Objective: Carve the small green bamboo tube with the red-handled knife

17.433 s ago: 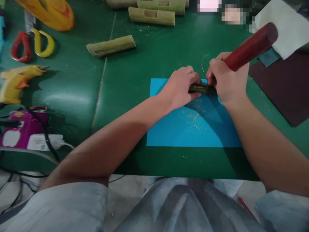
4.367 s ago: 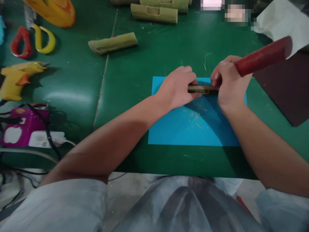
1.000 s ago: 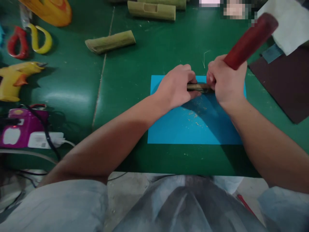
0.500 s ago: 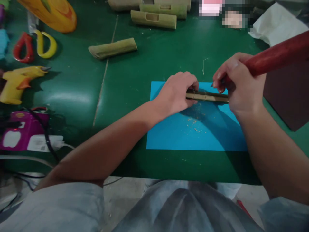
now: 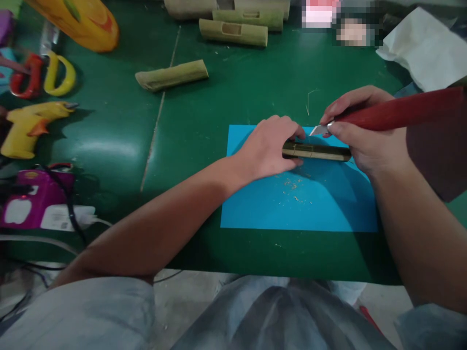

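On the blue sheet (image 5: 255, 209), my left hand (image 5: 270, 146) grips the left end of a narrow bamboo piece (image 5: 324, 153), thumb on the near side and fingers on the far side. Two thin lines cross the bamboo close to my fingers. My right hand (image 5: 375, 131) is closed around a red-handled carving knife (image 5: 397, 111). Its short pale blade points left, just above and behind the bamboo, apart from it. The bamboo's right end lies beside my right hand. Small shavings (image 5: 294, 187) are scattered on the sheet in front of the bamboo.
Cut bamboo tubes (image 5: 233, 32) lie at the back, and a slanted bamboo piece (image 5: 171, 75) nearer. To the left are a yellow glue gun (image 5: 34, 126), scissors (image 5: 60, 73) and a purple power block (image 5: 40, 194) with cables. White paper (image 5: 423, 48) lies back right.
My right hand has turned, and the knife handle has swung lower, bringing the blade into plain view. My left hand's fingers have loosened a little around the bamboo.
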Demonstrator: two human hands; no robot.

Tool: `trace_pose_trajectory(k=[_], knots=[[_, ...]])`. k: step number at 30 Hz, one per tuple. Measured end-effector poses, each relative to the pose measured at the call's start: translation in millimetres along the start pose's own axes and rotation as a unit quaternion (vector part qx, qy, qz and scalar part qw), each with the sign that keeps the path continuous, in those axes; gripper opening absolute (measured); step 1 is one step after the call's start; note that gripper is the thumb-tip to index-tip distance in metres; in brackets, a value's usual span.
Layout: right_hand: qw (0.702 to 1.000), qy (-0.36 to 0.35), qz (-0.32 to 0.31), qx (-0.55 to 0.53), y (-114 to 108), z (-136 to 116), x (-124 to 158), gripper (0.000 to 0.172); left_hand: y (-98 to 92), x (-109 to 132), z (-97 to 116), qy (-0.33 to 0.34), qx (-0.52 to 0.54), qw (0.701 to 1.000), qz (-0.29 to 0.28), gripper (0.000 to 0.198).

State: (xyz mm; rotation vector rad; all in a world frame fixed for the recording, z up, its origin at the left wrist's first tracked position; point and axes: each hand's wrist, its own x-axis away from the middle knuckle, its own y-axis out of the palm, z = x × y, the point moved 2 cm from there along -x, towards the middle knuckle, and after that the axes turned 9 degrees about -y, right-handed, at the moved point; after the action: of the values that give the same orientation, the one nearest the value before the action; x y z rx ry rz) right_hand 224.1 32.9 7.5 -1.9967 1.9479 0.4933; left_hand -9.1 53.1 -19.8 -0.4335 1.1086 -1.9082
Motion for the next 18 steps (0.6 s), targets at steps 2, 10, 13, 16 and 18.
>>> trace_pose_trajectory(k=[2,10,13,16,18], knots=[[0.999,-0.001,-0.038,0.016,-0.9,-0.6,1.2,0.035,1.1,-0.3,-1.3,0.01,-0.003,1.0,-0.003,0.04],[0.986,-0.012,-0.164,0.025,-0.7,-8.1,0.6,0.026,2.3,-3.4,-4.4,0.029,-0.013,0.999,-0.006,0.022],[0.985,-0.009,-0.172,0.02,-1.5,-8.0,1.8,0.021,2.3,-3.7,-3.1,0.026,-0.02,0.999,-0.007,0.022],[0.986,0.0,-0.166,0.019,-1.1,-7.4,2.9,0.019,1.1,-3.3,-1.5,0.021,-0.026,0.999,-0.008,0.021],[0.987,0.007,-0.161,0.014,-0.2,-7.6,3.2,0.019,0.1,-3.0,-0.6,0.015,-0.026,0.999,-0.011,0.02]])
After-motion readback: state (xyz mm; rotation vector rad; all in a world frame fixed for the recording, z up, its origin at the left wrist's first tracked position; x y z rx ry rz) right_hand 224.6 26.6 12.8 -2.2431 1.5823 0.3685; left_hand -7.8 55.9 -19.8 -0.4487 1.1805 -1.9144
